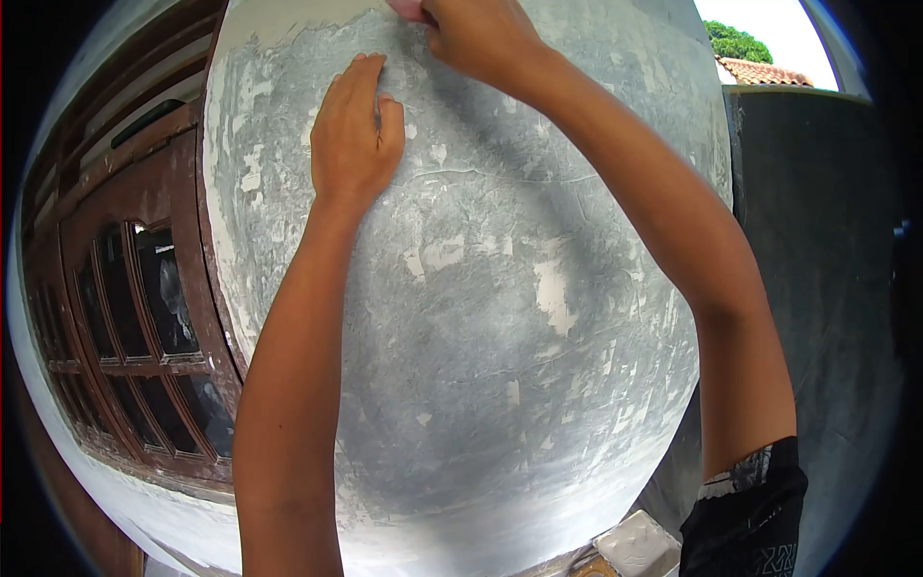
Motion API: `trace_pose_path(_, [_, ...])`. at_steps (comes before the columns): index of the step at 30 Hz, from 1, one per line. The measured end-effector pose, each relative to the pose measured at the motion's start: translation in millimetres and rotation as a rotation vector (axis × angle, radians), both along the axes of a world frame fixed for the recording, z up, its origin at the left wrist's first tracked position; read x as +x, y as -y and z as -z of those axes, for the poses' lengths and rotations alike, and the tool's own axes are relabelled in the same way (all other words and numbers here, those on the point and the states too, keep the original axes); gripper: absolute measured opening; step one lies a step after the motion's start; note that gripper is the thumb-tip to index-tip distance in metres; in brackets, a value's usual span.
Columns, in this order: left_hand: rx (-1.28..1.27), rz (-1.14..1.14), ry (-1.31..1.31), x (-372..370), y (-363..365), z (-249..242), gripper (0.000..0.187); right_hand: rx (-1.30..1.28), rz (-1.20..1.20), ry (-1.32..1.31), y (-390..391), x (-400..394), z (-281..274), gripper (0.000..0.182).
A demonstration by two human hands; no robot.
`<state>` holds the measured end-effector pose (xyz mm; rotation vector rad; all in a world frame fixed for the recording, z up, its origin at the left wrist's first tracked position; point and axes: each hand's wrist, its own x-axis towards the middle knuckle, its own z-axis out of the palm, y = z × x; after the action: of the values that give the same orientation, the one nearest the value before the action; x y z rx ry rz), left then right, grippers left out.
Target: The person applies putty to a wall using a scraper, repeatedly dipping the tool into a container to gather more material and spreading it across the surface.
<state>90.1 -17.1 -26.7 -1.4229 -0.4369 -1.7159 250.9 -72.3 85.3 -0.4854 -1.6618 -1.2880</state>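
Scraping old paint looks underway — the left hand [354, 135] lies spread flat on the grey wall [481, 317], while the right hand [476, 37], closed, pinches a pale tool [409, 10] at the top edge. Next: firm strokes over remaining white patches.

Grey cement-skimmed wall pillar [481, 317], patchy with white paint remnants and a hairline crack. Dark brown wooden window frame [125, 317] with glazed panes to the left, white sill below. Darker grey wall [817, 240] to the right. Daylight, bright sky, tiled roof [764, 72] and tree [738, 43] at upper right
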Motion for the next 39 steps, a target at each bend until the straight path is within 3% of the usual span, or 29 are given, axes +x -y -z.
trace_pose_path(2, [0.016, 0.003, 0.004, 1, 0, 0, 0.044, 0.009, -0.031, -0.148, 2, 7, -30, 0.04])
trace_pose_path(6, [0.045, 0.017, 0.005, 2, 1, 1, 0.043, 0.086, 0.095, -0.29, -32, 39, -86, 0.041])
trace_pose_path(8, [0.032, 0.006, -0.001, 0, 0, 0, 0.044, -0.009, 0.327, -0.06, -45, 52, -87, 0.042])
trace_pose_path(11, [0.01, 0.003, -0.009, 0, 0, 0, 0.044, 0.03, 0.253, 0.049, -42, 46, -26, 0.035])
trace_pose_path(13, [0.01, 0.002, -0.006, -1, 0, 0, 0.045, 0.123, 0.294, 0.086, -18, 44, 16, 0.011])
trace_pose_path(14, [0.014, -0.008, -0.003, 0, 0, 0, 0.045, 0.012, 0.195, 0.055, -1, 39, 22, 0.011])
trace_pose_path(15, [0.019, -0.018, 0.001, 0, -1, 0, 0.045, 0.014, 0.196, 0.055, 1, 38, 10, 0.011])
trace_pose_path(17, [0.017, -0.021, -0.006, 1, -1, 1, 0.045, 0.002, 0.075, -0.109, -11, 43, -31, 0.028])
trace_pose_path(19, [0.017, -0.029, -0.005, 0, -2, 2, 0.045, 0.0, 0.053, -0.17, -25, 49, -63, 0.026])
trace_pose_path(21, [0.006, -0.011, -0.003, 0, -1, 1, 0.045, 0.175, 0.231, -0.085, -29, 54, -76, 0.029])
trace_pose_path(23, [0.006, -0.014, -0.003, -1, -1, 1, 0.045, 0.109, 0.191, -0.1, -43, 59, -66, 0.024])
trace_pose_path(25, [0.008, -0.012, -0.007, 1, 0, 1, 0.045, 0.066, 0.201, 0.115, -52, 65, -51, 0.016])
trace_pose_path(27, [0.005, -0.022, 0.0, 0, 0, 1, 0.046, 0.188, 0.315, 0.042, -35, 60, 7, 0.01])
trace_pose_path(29, [0.001, -0.022, -0.001, -1, 1, 2, 0.046, 0.174, 0.2, 0.109, -23, 54, 34, 0.01])
trace_pose_path(32, [0.011, -0.031, -0.009, 1, -1, 0, 0.046, 0.139, 0.196, -0.03, -18, 45, 1, 0.01])
trace_pose_path(35, [0.022, -0.04, -0.002, 0, 0, 1, 0.045, 0.277, 0.005, 0.041, -33, 38, -59, 0.013])
trace_pose_path(39, [0.004, -0.014, 0.0, 0, 0, 1, 0.045, 0.134, 0.184, 0.126, -35, 34, -46, 0.013])
